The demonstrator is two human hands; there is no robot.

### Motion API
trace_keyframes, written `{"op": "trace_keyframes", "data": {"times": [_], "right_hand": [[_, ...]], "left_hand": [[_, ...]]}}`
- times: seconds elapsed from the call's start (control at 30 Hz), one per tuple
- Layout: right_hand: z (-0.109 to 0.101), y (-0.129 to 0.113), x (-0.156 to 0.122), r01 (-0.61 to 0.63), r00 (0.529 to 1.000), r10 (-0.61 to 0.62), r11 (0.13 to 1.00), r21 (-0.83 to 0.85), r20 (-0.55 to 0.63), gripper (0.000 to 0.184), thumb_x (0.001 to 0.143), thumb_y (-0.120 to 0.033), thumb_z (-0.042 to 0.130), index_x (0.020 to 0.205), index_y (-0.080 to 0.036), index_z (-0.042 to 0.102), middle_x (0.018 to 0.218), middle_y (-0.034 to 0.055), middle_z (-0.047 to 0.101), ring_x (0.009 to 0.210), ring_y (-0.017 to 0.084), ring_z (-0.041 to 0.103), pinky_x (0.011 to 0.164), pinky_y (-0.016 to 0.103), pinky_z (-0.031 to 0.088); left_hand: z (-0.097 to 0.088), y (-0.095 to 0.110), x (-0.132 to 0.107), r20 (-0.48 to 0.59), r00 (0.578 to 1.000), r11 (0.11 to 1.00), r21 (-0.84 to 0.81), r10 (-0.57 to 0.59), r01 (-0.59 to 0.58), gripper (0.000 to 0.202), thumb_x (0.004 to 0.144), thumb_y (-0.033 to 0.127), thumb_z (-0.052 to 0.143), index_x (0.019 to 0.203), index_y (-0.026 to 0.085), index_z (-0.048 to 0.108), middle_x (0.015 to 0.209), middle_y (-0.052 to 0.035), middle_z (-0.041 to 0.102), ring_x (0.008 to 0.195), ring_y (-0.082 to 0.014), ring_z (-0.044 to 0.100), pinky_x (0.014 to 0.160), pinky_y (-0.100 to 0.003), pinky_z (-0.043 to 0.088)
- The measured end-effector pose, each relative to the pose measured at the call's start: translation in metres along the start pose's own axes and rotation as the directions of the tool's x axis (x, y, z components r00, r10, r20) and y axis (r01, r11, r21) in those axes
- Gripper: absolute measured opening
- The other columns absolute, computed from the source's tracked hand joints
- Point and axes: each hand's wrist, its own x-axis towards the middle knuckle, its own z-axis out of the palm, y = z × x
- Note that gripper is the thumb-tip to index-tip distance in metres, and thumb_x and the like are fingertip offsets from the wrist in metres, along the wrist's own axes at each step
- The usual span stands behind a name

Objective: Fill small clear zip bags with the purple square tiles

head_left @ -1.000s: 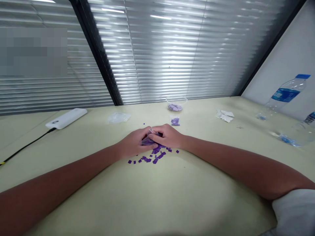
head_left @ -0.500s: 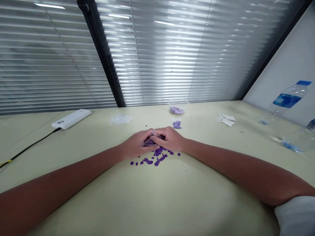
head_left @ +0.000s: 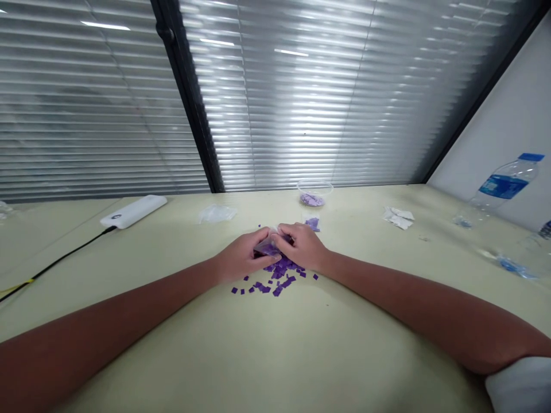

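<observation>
While the left hand (head_left: pixel 243 256) and right hand (head_left: pixel 303 246) curl closed, fingers (head_left: pixel 286 230) grip a clear plastic bag (head_left: pixel 267 248) over purple pieces (head_left: pixel 275 281)

A clear plastic bag (head_left: pixel 267 249) held purple pieces, with small purple squares (head_left: pixel 278 279) scattered in a loose heap just below it.

Slender bare left forearm (head_left: pixel 107 310), slender bare right forearm (head_left: pixel 413 304), each tapering to a wrist and a bare hand, bare left hand (head_left: pixel 243 256), bare right hand (head_left: pixel 301 246), soft white cloth sleeve (head_left: pixel 520 387) with a rounded hem around the right arm, at the view's lower right corner
</observation>
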Motion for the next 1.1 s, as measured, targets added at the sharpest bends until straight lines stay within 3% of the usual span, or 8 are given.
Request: {"op": "trace_keyframes", "data": {"times": [0.2, 0.3, 0.4, 0.57, 0.73, 0.83, 0.93, 1.1], "right_hand": [[0.000, 0.000, 0.001, -0.052, 0.993, 0.048, 0.998, -0.036, -0.112, 0.041, 0.101, -0.030, 0.055, 0.067, -0.021, 0.034, 0.056, -0.0085, 0.036, 0.051, 0.010, 0.034, 0.066, 0.029, 0.034], [-0.001, -0.001, 0.001, -0.060, 0.984, 0.047, 0.996, -0.068, -0.169, 0.041, 0.101, -0.029, 0.054, 0.066, -0.021, 0.034, 0.056, -0.0078, 0.038, 0.053, 0.011, 0.036, 0.068, 0.029, 0.034], [-0.001, 0.000, 0.001, -0.091, 0.974, 0.066, 0.990, -0.108, -0.216, 0.043, 0.101, -0.028, 0.055, 0.064, -0.021, 0.035, 0.055, -0.0075, 0.040, 0.053, 0.011, 0.038, 0.072, 0.030, 0.036], [0.000, 0.000, 0.001, -0.102, 0.972, 0.067, 0.984, -0.143, -0.227, 0.043, 0.102, -0.029, 0.056, 0.063, -0.020, 0.043, 0.054, -0.0064, 0.048, 0.053, 0.011, 0.043, 0.073, 0.031, 0.037], [0.002, -0.002, -0.001, 0.150, 0.975, -0.164, 0.983, -0.103, -0.149, 0.038, 0.104, -0.029, 0.057, 0.067, -0.020, 0.053, 0.059, -0.0043, 0.052, 0.057, 0.013, 0.047, 0.070, 0.031, 0.038], [0.004, -0.002, -0.002, 0.306, 0.941, -0.315, 0.948, -0.089, -0.126, 0.032, 0.105, -0.029, 0.057, 0.075, -0.020, 0.062, 0.064, -0.0012, 0.060, 0.063, 0.015, 0.052, 0.069, 0.032, 0.040], [0.004, -0.002, -0.002, 0.344, 0.928, -0.352, 0.935, -0.082, -0.121, 0.030, 0.107, -0.028, 0.056, 0.079, -0.020, 0.064, 0.068, 0.0010, 0.064, 0.066, 0.017, 0.054, 0.068, 0.032, 0.043], [0.002, -0.003, -0.002, 0.370, 0.927, -0.370, 0.929, -0.016, -0.062, 0.030, 0.108, -0.026, 0.050, 0.082, -0.021, 0.065, 0.072, 0.0033, 0.066, 0.072, 0.019, 0.056, 0.072, 0.034, 0.047]], "left_hand": [[0.000, 0.005, -0.003, -0.115, 0.993, 0.999, 0.031, -0.009, 0.013, 0.032, 0.101, 0.047, 0.062, 0.125, 0.026, 0.060, 0.106, -0.0041, 0.071, 0.087, -0.0224, 0.066, 0.071, -0.032, 0.053], [0.000, 0.004, -0.003, -0.253, 0.967, 0.991, 0.137, 0.037, -0.002, 0.043, 0.099, 0.048, 0.065, 0.134, 0.026, 0.056, 0.117, -0.0070, 0.067, 0.102, -0.0261, 0.065, 0.083, -0.037, 0.055], [0.001, 0.005, -0.004, -0.372, 0.911, 0.944, 0.326, 0.176, -0.050, 0.052, 0.097, 0.043, 0.069, 0.142, 0.025, 0.051, 0.125, -0.0089, 0.063, 0.116, -0.0293, 0.061, 0.099, -0.045, 0.052], [0.004, 0.011, -0.009, -0.318, 0.884, 0.842, 0.521, 0.343, -0.139, 0.062, 0.098, 0.042, 0.068, 0.152, 0.025, 0.043, 0.141, -0.0119, 0.059, 0.131, -0.0335, 0.054, 0.112, -0.049, 0.044], [0.006, 0.005, -0.006, -0.224, 0.939, 0.836, 0.538, 0.261, -0.104, 0.074, 0.098, 0.038, 0.066, 0.161, 0.023, 0.031, 0.142, -0.0118, 0.062, 0.129, -0.0337, 0.057, 0.111, -0.051, 0.043], [0.006, 0.000, -0.004, -0.203, 0.957, 0.859, 0.506, 0.207, -0.079, 0.056, 0.098, 0.037, 0.065, 0.148, 0.021, 0.045, 0.128, -0.0093, 0.068, 0.116, -0.0310, 0.062, 0.103, -0.047, 0.047], [0.005, 0.002, -0.005, -0.198, 0.956, 0.855, 0.510, 0.216, -0.088, 0.035, 0.098, 0.035, 0.064, 0.129, 0.020, 0.055, 0.118, -0.0083, 0.068, 0.107, -0.0298, 0.062, 0.097, -0.045, 0.047], [0.004, 0.009, -0.007, -0.214, 0.940, 0.820, 0.563, 0.266, -0.104, 0.035, 0.095, 0.034, 0.065, 0.125, 0.020, 0.053, 0.114, -0.0084, 0.065, 0.105, -0.0296, 0.060, 0.094, -0.044, 0.046]]}}
